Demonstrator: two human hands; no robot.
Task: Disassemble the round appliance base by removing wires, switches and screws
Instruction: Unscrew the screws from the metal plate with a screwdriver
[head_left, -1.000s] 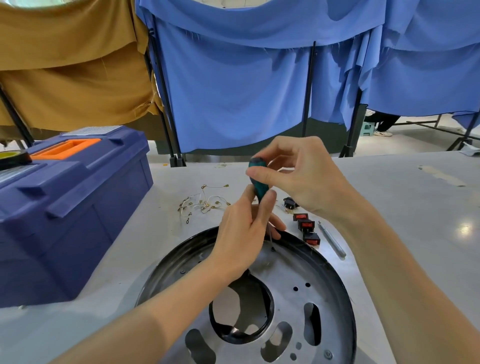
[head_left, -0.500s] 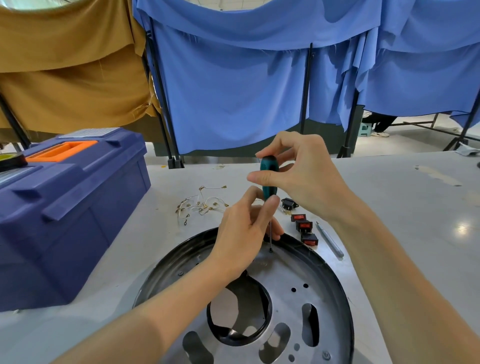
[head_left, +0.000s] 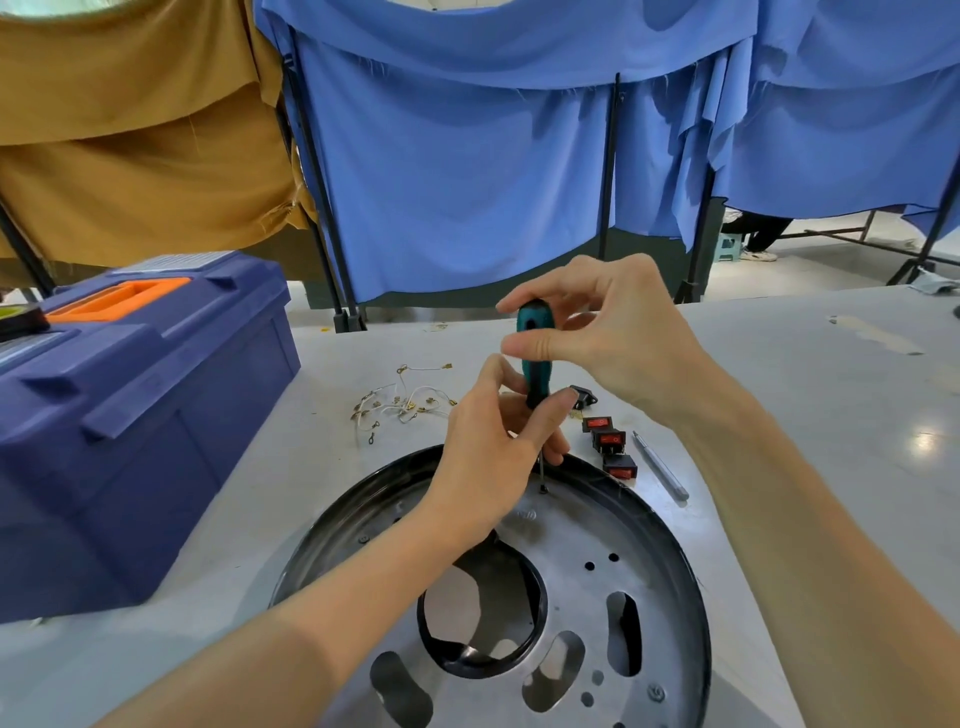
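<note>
On the grey tabletop (head_left: 831, 415), close to the person, lies the round appliance base, a silver metal disc with a black rim and several cut-outs (head_left: 582, 525). Much of the stripping looks done. A loose tangle of thin white wires with brass terminals (head_left: 405, 402) lies beyond the rim. To its right, three black rocker switches with red faces (head_left: 609, 439) sit in a row, with a small black socket part (head_left: 584, 397) just behind them.

Screws appear to be the step in hand. The right hand (head_left: 613, 338) pinches the top of a teal-handled screwdriver (head_left: 535, 364) between thumb and curled fingers. The left hand (head_left: 488, 467) has its fingers wrapped round the lower handle and shaft, steadying it. The tool stands nearly upright with its tip on a small dark screw (head_left: 543, 489) near the far edge of the disc. Whether that screw is loose yet cannot be told.

At least one more screw head (head_left: 655, 692) shows near the disc's right edge, so some work is probably left. A slim grey pen-like tool (head_left: 662, 474) lies beside the switches, and a dark blue plastic toolbox with an orange handle (head_left: 130, 415) stands at the left.
</note>
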